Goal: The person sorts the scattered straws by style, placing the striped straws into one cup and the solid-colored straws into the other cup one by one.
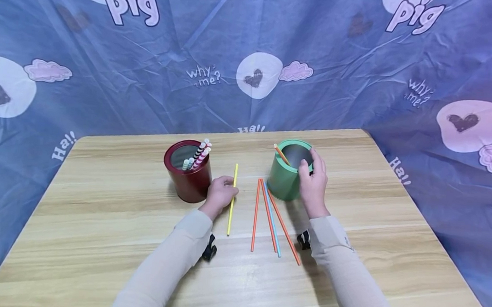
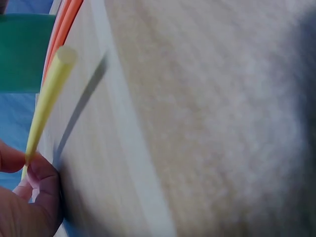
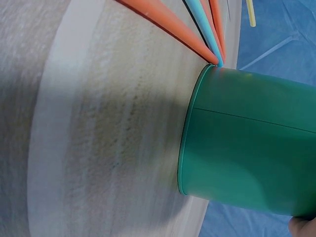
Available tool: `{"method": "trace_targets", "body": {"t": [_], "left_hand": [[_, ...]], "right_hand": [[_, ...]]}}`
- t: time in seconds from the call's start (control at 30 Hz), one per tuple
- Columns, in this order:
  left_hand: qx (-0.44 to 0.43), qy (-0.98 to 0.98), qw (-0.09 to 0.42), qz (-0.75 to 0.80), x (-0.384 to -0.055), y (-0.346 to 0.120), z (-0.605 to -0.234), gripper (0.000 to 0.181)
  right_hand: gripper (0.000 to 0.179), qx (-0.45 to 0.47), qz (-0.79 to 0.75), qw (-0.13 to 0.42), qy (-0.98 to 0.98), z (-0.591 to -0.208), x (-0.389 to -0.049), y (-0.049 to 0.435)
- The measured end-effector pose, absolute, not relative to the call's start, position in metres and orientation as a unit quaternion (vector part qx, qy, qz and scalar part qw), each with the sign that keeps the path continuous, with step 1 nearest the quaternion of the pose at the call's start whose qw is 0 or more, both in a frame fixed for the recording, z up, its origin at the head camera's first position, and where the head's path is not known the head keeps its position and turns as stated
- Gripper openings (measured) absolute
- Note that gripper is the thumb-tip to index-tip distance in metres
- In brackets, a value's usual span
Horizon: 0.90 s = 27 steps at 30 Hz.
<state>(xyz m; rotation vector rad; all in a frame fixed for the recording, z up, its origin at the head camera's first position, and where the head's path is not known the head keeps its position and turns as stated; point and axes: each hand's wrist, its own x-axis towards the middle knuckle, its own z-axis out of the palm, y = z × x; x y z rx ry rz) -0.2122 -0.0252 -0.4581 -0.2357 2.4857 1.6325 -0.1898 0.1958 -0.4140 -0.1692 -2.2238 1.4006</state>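
Observation:
In the head view my left hand point(image 1: 221, 193) pinches a thin, round yellow stick point(image 1: 230, 220) between thumb and fingertips. The left wrist view shows one end of that yellow stick point(image 2: 49, 94) raised over the table, its shadow beside it. My right hand point(image 1: 313, 183) holds the right side of the upright green can point(image 1: 285, 182) at its rim. Inside the can leans an orange stick point(image 1: 282, 154). Only a bit of the right hand point(image 3: 303, 227) shows in the right wrist view, against the can's wall.
Several orange sticks point(image 1: 255, 217) and a blue stick point(image 1: 272, 221) lie fanned out in front of the green can. Left of my left hand stands a dark red can point(image 1: 190, 185) holding several striped sticks point(image 1: 201, 157). A blue printed cloth point(image 1: 160, 82) hangs behind the wooden table point(image 1: 105, 209).

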Motion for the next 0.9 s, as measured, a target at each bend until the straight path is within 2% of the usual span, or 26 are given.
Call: {"method": "trace_targets", "body": {"t": [0.37, 0.67, 0.9], "left_hand": [[-0.096, 0.777, 0.068, 0.618, -0.210, -0.024, -0.461, 0.042], [-0.100, 0.718, 0.088, 0.684, -0.208, -0.018, -0.460, 0.044], [-0.097, 0.697, 0.085, 0.705, -0.208, -0.011, -0.451, 0.046]], "right_hand": [[0.049, -0.063, 0.518, 0.252, -0.815, -0.414, -0.189, 0.196], [0.049, -0.066, 0.522, 0.249, -0.813, -0.413, -0.188, 0.196], [0.049, -0.067, 0.520, 0.249, -0.814, -0.415, -0.189, 0.197]]}}
